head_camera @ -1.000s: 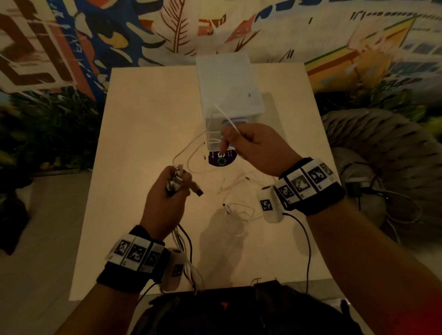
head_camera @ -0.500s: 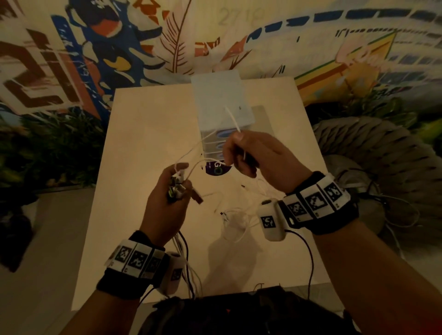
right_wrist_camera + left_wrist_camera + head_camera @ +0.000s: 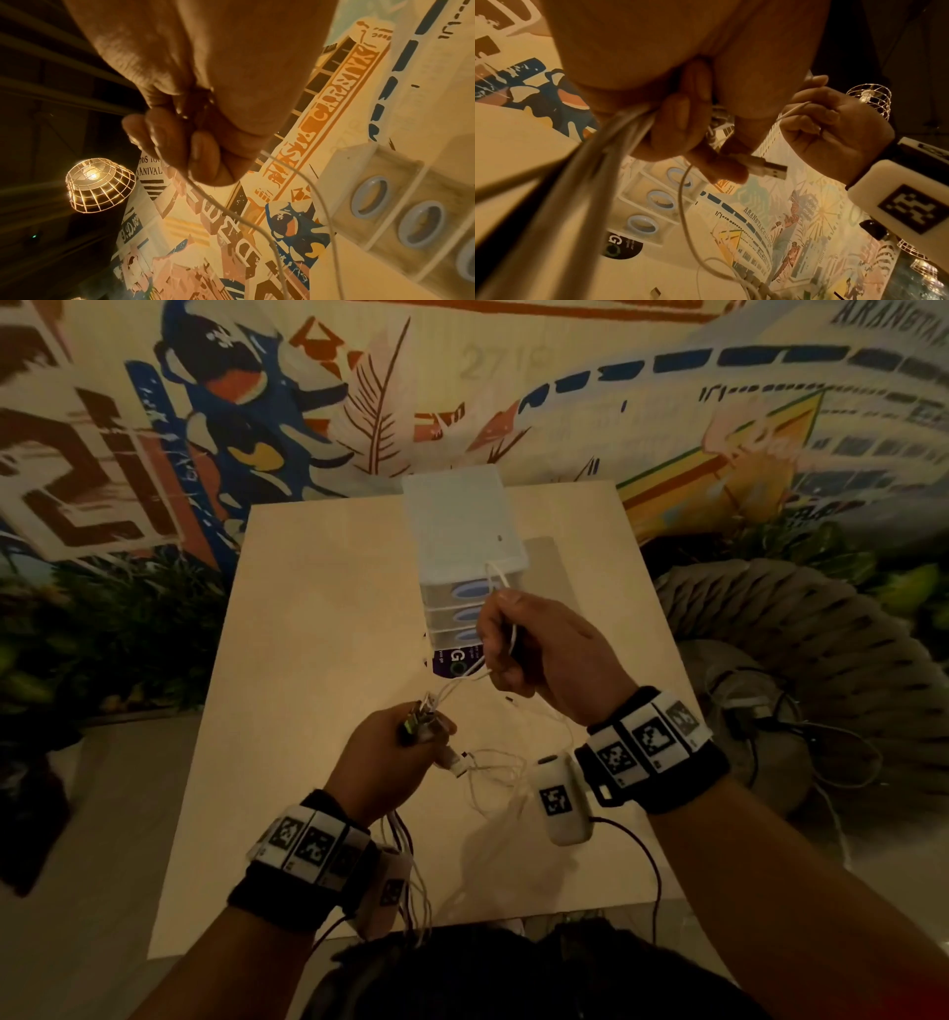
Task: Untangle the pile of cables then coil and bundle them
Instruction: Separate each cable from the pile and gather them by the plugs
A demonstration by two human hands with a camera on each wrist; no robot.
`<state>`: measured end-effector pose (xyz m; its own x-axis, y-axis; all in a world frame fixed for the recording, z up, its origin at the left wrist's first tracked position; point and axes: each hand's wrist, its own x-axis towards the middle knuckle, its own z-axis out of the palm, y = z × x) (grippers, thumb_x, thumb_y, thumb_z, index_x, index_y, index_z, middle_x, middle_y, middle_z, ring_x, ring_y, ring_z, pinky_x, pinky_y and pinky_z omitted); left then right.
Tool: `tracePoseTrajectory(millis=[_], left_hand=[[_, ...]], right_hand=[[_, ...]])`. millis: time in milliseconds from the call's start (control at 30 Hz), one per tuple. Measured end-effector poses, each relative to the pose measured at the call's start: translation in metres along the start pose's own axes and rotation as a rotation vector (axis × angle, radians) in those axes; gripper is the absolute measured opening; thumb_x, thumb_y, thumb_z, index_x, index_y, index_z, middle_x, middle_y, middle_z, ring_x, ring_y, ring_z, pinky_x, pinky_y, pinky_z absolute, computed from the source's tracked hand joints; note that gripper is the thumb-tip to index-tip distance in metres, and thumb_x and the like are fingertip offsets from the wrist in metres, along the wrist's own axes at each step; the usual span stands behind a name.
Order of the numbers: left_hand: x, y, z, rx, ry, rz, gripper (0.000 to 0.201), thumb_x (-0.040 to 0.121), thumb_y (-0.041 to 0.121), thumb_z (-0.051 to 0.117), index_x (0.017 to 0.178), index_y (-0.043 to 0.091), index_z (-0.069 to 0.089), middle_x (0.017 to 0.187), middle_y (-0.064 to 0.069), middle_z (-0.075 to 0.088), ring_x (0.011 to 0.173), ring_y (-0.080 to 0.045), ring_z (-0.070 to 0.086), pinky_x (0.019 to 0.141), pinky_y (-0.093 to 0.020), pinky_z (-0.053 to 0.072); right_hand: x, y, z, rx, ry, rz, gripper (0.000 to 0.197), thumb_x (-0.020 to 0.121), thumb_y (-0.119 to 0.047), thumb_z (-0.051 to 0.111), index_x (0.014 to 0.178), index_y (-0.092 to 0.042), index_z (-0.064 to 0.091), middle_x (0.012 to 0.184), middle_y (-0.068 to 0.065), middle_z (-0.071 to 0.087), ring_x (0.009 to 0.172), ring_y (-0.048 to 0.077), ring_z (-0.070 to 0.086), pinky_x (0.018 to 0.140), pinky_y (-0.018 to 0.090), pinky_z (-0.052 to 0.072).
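USB plug [image 3: 770, 169] pointing right, left hand [image 3: 390, 757]

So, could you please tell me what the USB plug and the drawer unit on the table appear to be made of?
USB plug: shiny metal shell, pale plastic housing, likely. Drawer unit: frosted translucent plastic, apparently, with bluish oval pulls.

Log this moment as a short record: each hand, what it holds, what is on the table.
left hand: grips a bunch of cables by their plug ends; a USB plug sticks out past the fingers
right hand: pinches a thin white cable, raised above the table
link: the white cable runs between both hands
table: loose cable tangle, drawer box, dark sticker
stage: untangling, nothing coiled yet
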<state>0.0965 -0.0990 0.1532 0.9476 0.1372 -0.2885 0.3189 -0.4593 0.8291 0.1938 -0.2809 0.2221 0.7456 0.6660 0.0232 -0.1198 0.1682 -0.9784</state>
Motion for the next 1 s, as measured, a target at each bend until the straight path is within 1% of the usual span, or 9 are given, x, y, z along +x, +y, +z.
tracePoseTrajectory(millis=[67,167,300,367,467,633,700,867,1000], left_hand=[[-0.005,0.000,0.002,0.016,0.017,0.002,0.017,0.099,0.014,0.058,0.095,0.020,0.073,0.075,0.011,0.076,0.075,0.005,0.066,0.064,-0.004,0.040],[-0.011,0.004,0.004,-0.089,0.029,0.028,0.021,0.102,0.017,0.056,0.096,0.018,0.075,0.075,0.002,0.074,0.064,0.004,0.064,0.066,-0.015,0.043],[-0.012,0.006,0.004,-0.375,0.050,-0.024,0.026,0.103,0.024,0.055,0.097,0.013,0.078,0.069,-0.006,0.060,0.045,-0.013,0.030,0.047,-0.025,0.024],[-0.011,0.005,0.003,-0.502,0.051,-0.051,0.025,0.102,0.024,0.056,0.097,0.013,0.078,0.068,-0.015,0.045,0.050,-0.017,0.022,0.051,-0.032,0.017],[-0.010,0.006,0.002,-0.609,0.048,-0.076,0.026,0.103,0.021,0.054,0.102,0.008,0.075,0.066,-0.009,0.050,0.051,-0.016,0.020,0.052,-0.033,0.015],[-0.009,0.010,0.001,-0.752,0.016,-0.102,0.025,0.103,0.019,0.052,0.108,0.004,0.071,0.062,0.001,0.053,0.052,-0.013,0.019,0.049,-0.028,0.015],[-0.010,0.014,0.002,-0.775,-0.008,-0.092,0.025,0.103,0.019,0.051,0.108,0.004,0.071,0.063,0.001,0.053,0.051,-0.013,0.019,0.048,-0.028,0.014],[-0.011,0.018,0.005,-0.712,0.015,-0.061,0.024,0.102,0.024,0.054,0.105,0.013,0.075,0.066,-0.010,0.049,0.051,-0.014,0.017,0.049,-0.030,0.014],[-0.013,0.019,0.002,-0.599,0.105,-0.050,0.023,0.100,0.031,0.059,0.114,0.023,0.076,0.069,-0.015,0.022,0.053,-0.014,0.016,0.046,-0.025,0.020]], right_hand=[[-0.001,0.003,-0.004,-0.015,0.038,-0.020,0.048,0.109,-0.027,0.026,0.082,-0.009,0.061,0.063,0.010,0.055,0.053,0.018,0.048,0.051,0.029,0.038],[0.001,0.017,-0.011,-0.075,0.115,-0.017,0.055,0.104,-0.049,0.032,0.113,-0.007,0.067,0.100,0.019,0.070,0.071,0.025,0.062,0.061,0.034,0.047],[-0.010,0.047,-0.018,-0.105,0.172,-0.017,0.085,0.084,-0.082,0.040,0.128,-0.013,0.062,0.120,0.011,0.067,0.092,0.027,0.066,0.075,0.035,0.051],[-0.018,0.064,-0.021,-0.037,0.299,-0.083,0.064,0.089,-0.075,0.040,0.112,-0.021,0.066,0.109,0.006,0.069,0.093,0.025,0.065,0.077,0.036,0.051],[-0.030,0.081,-0.028,0.019,0.474,-0.024,0.040,0.096,-0.051,0.039,0.088,-0.017,0.059,0.084,0.002,0.067,0.083,0.024,0.065,0.076,0.038,0.051],[-0.050,0.089,-0.029,-0.733,0.029,0.108,0.042,0.089,-0.059,0.055,0.123,-0.034,0.060,0.125,-0.016,0.059,0.118,0.001,0.052,0.103,0.026,0.040],[-0.050,0.095,-0.024,-0.933,-0.080,0.056,0.049,0.086,-0.051,0.064,0.132,-0.039,0.055,0.131,-0.015,0.054,0.124,0.004,0.046,0.107,0.029,0.037],[-0.053,0.103,-0.021,-1.131,-0.080,-0.157,0.026,0.092,-0.052,0.056,0.102,-0.036,0.074,0.108,-0.012,0.068,0.107,0.013,0.057,0.094,0.041,0.044],[-0.083,0.091,-0.061,-0.995,0.057,-0.201,0.014,0.095,-0.033,0.064,0.093,-0.028,0.077,0.094,-0.012,0.073,0.091,0.010,0.062,0.086,0.033,0.049]])
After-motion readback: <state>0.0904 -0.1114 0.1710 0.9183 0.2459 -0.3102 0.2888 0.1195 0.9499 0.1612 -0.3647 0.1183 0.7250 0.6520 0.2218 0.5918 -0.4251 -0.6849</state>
